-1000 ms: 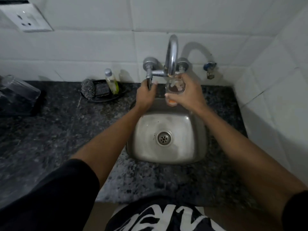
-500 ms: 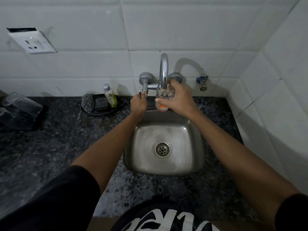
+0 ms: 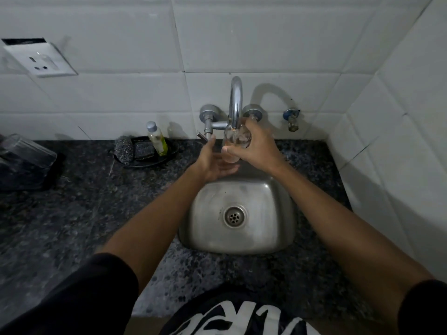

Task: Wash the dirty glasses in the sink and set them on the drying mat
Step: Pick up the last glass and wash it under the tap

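A dark speckled stone counter [image 3: 72,213] runs under a wall of white tiles [image 3: 121,97], and a small steel sink [image 3: 266,201] is set into it, its round drain [image 3: 235,216] near the middle of the basin. Taking the sink as the landmark: at its back edge a curved chrome tap [image 3: 235,102] rises from the wall, with a small blue-topped valve [image 3: 292,119] further right on the tiles. Directly under the tap's spout, above the back rim of the sink, the right hand [image 3: 256,148] grips a clear glass [image 3: 235,141], fingers curled round its side, the glass held roughly upright with its mouth at the spout. The left hand [image 3: 212,160] is just left of the glass, palm turned up and fingers loosely spread, holding nothing; its fingertips lie close to the tap's lever [image 3: 202,136], and whether they touch it cannot be told. Left of the sink, against the wall, a dark dish [image 3: 145,163] holds a steel scrubber [image 3: 124,148], a dark sponge [image 3: 144,149] and a small bottle [image 3: 157,139] of yellowish liquid. Far left of the sink, at the counter's edge of view, another clear glass lies tilted on a dark mat [image 3: 29,175]. High on the wall to the left is a white socket [image 3: 41,59].
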